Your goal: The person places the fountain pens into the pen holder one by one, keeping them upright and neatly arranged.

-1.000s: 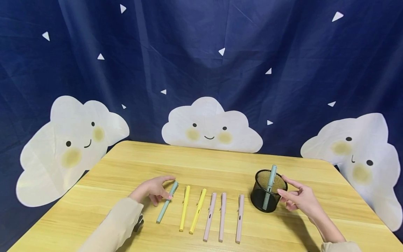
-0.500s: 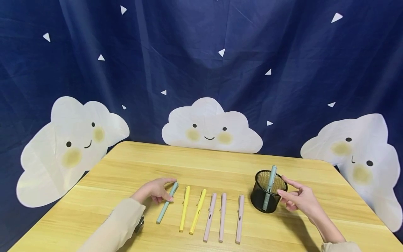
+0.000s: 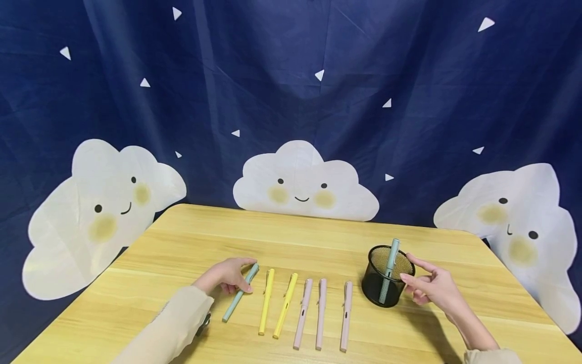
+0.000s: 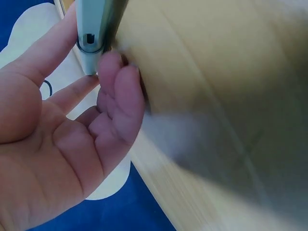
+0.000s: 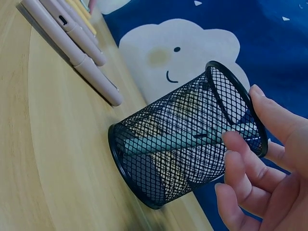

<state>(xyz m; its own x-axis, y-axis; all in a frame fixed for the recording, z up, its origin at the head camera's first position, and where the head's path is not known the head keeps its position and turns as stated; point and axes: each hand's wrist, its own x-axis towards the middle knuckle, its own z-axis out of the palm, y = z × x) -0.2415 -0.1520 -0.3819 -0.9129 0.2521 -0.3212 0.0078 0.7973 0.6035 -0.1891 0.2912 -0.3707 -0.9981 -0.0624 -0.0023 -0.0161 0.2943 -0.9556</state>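
My left hand [image 3: 229,274] pinches a sage-green pen [image 3: 237,299] between thumb and fingers, at the left end of a row of pens. In the left wrist view the pen's barrel [image 4: 91,29] runs along the thumb, and the other fingers curl loosely beside it. At the right, my right hand [image 3: 434,287] holds the rim of a black mesh pen holder [image 3: 374,288] with thumb and fingers. Inside that holder leans another green pen [image 3: 393,253], its capped end above the rim; the mesh partly veils its lower part [image 5: 163,143].
Between the hands lie two yellow pens [image 3: 267,303] and several pale pink pens [image 3: 321,313], roughly parallel on the wooden table [image 3: 273,237]. A dark blue curtain [image 3: 291,91] with white clouds hangs behind the table's far edge.
My left hand has shifted slightly right and closed on the green pen, whose near end has swung a little left. The right hand and pen holder have stayed put.
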